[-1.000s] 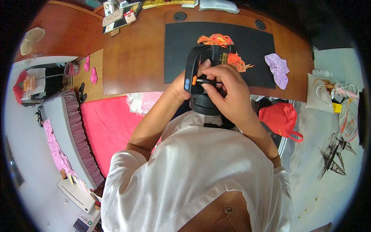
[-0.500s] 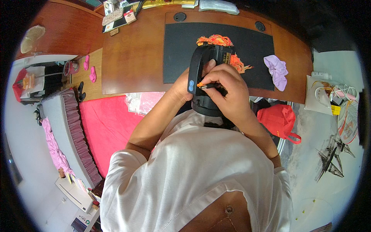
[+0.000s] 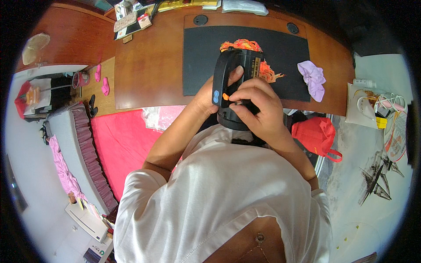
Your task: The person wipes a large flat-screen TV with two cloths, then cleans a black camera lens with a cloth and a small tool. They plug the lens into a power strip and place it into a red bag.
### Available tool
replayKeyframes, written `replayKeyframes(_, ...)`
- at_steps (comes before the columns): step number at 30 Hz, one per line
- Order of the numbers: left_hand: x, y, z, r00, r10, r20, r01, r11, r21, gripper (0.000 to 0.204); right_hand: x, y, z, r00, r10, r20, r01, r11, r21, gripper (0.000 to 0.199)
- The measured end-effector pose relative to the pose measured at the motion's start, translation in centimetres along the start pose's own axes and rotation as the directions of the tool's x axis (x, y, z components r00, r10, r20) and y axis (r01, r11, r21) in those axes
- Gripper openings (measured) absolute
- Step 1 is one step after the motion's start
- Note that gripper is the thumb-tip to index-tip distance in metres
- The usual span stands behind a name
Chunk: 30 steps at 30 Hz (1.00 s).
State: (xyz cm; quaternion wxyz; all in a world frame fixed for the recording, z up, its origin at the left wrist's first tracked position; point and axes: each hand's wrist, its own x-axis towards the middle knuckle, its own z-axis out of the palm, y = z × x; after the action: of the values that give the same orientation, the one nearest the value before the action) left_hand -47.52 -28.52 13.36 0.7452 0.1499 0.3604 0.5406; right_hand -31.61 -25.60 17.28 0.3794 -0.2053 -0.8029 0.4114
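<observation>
A black cylindrical appliance [image 3: 229,119] with a long side handle is held over the desk's near edge, close to my body. Blue markings [image 3: 215,96] show at the lower end of the handle. My left hand [image 3: 207,95] wraps that handle, thumb over its inner side. Beside the handle, my right hand [image 3: 266,105] pinches a small dark plug-like piece [image 3: 238,103] between thumb and fingers; its far end is hidden. A small orange piece [image 3: 226,96] sits at the handle near my right fingertips. Behind the appliance, orange and yellow fringed fabric [image 3: 245,44] lies partly covered.
The wooden desk [image 3: 149,74] carries a black mat [image 3: 199,57] and a lilac scrunchie [image 3: 312,81]. A red bag [image 3: 313,133] stands below on the right. Pink fabric [image 3: 125,144] spreads at the left, and a white paper bag [image 3: 362,107] with cables is at the right.
The right hand's plug-like piece has shifted slightly right and down, away from the orange piece, and less of its metal tip shows. The left hand keeps its hold.
</observation>
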Motion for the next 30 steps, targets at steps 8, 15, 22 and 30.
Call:
replayKeyframes(8,0.6,-1.3,-2.1,0.996,0.081,0.049,-0.080,0.997,-0.005,0.035,0.3,-0.9,-1.0,0.981,0.188,-0.053,-0.190,0.981,-0.036,0.044)
replayKeyframes(15,0.4,-1.5,-2.3,1.000,0.013,-0.024,-0.013,1.000,-0.007,0.040,0.8,-0.7,-0.3,0.991,0.021,-0.135,-0.033,0.996,-0.088,0.038)
replayKeyframes(22,0.3,-1.6,-1.5,0.996,0.048,-0.074,-0.047,0.999,0.021,0.028,0.0,-0.9,0.8,0.990,0.047,-0.136,-0.043,0.999,0.034,0.028)
replayKeyframes(30,-0.4,-1.1,-1.1,0.996,0.017,-0.091,-0.018,1.000,-0.001,0.025,-0.9,-0.8,1.4,0.958,0.272,-0.090,-0.246,0.943,0.226,0.022)
